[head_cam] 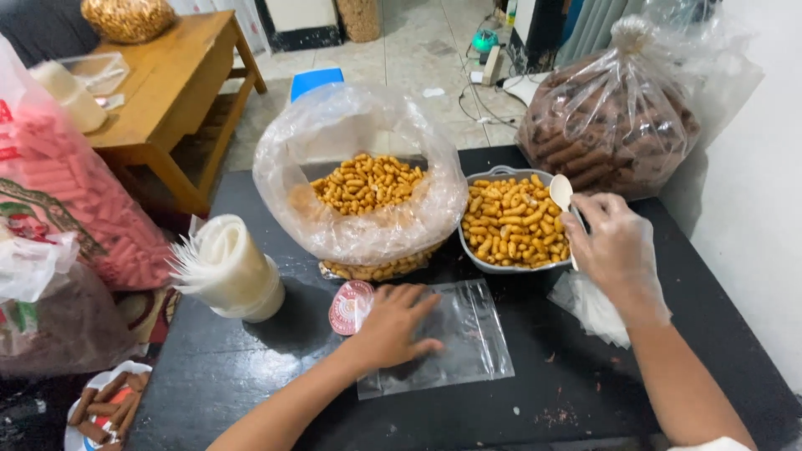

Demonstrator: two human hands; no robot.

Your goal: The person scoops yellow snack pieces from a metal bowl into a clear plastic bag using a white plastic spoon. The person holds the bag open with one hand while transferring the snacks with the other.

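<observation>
where the fingers [418,302] of the left hand [393,327] are spread flat, a clear plastic bag [468,338] is pressed down against the black tabletop [251,367], the palm covering its left part. a small pink round label [349,306] is seen just beside that hand, at the bag's upper left corner. the fingers [595,209] of the right hand [616,250], covered by a thin transparent glove, are curled together around the handle of a white plastic spoon [560,192], whose bowl is held over the right edge of a grey bowl [501,266] filled with small golden-brown snack sticks [510,225]. a crumpled clear plastic piece [589,307] lies under the right wrist. behind the left hand, a large open clear sack [359,200] holding more of the same snack is stood on the tabletop, touching the grey bowl. a bundle of white plastic bags [230,267] is laid at the left. a tied sack of brown rolls [614,108] is set at the far right corner, and a wooden table [175,83] stands on the floor beyond.
</observation>
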